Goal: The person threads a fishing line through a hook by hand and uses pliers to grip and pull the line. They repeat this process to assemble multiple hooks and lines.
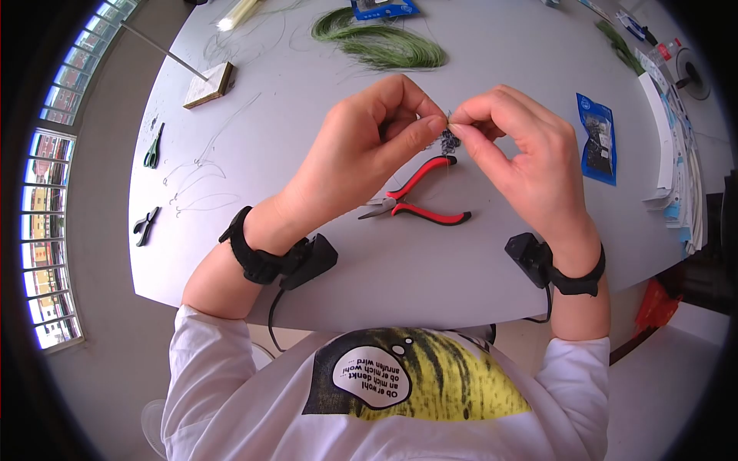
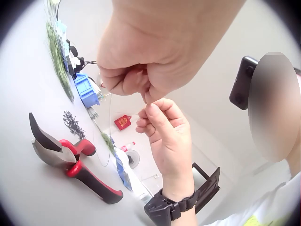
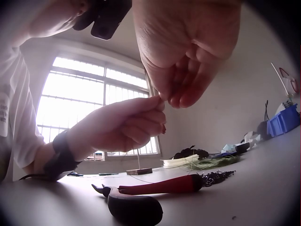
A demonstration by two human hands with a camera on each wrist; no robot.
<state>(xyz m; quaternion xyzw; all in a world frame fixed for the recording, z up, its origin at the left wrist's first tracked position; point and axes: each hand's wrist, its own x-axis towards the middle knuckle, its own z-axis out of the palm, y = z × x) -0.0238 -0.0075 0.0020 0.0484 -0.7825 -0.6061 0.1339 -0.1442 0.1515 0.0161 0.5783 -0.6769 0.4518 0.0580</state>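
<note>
My left hand (image 1: 377,127) and right hand (image 1: 530,146) meet fingertip to fingertip above the table. Each pinches between thumb and forefinger at the same spot, where a thin line (image 2: 110,141) trails down in a loop in the left wrist view. Whatever small piece sits at the pinch is mostly hidden by the fingertips. Below the hands lie red-and-black handled pliers (image 1: 419,178), their handles spread. A small heap of dark metal pieces (image 1: 450,144) lies just beyond the pliers, partly behind the fingers in the head view.
A bundle of green line (image 1: 377,42) lies at the back. Blue packets (image 1: 596,138) lie to the right and back. Small snips (image 1: 154,146), cutters (image 1: 144,227) and loose line loops (image 1: 201,180) are on the left. A wooden block with a rod (image 1: 207,84) stands back left.
</note>
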